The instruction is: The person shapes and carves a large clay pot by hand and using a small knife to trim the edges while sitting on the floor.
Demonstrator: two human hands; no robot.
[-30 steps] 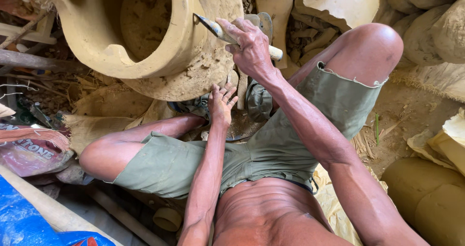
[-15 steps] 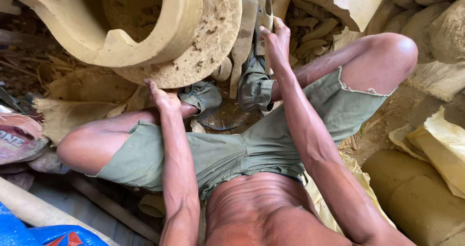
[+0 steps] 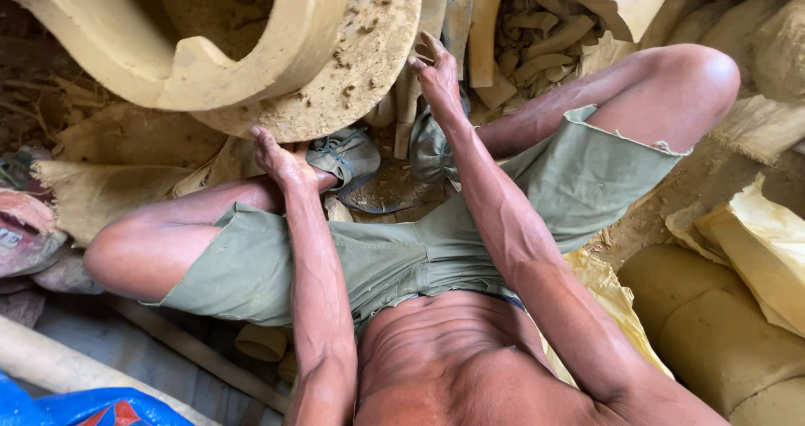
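Observation:
A large tan clay vessel (image 3: 360,49) with a thick round rim and a rough, crumbly base lies tilted in front of me. My left hand (image 3: 281,159) reaches up to the lower edge of that base, fingers pressed against it. My right hand (image 3: 436,72) grips the right edge of the same base, thumb on one side and fingers on the other. No tool shows in either hand. I sit with bent bare knees in green shorts (image 3: 377,258), legs spread around the vessel.
Worn shoes (image 3: 348,153) and a dark dish lie between my legs under the vessel. Clay slabs and scraps (image 3: 545,40) are piled at the back right, rounded clay forms (image 3: 713,325) at the right, sacking (image 3: 109,183) at the left, blue plastic (image 3: 75,405) bottom left.
A second ago my right hand held a thin tool against the vessel; now it holds the base edge, no tool visible. My left hand moved from between my legs up to the base's lower edge.

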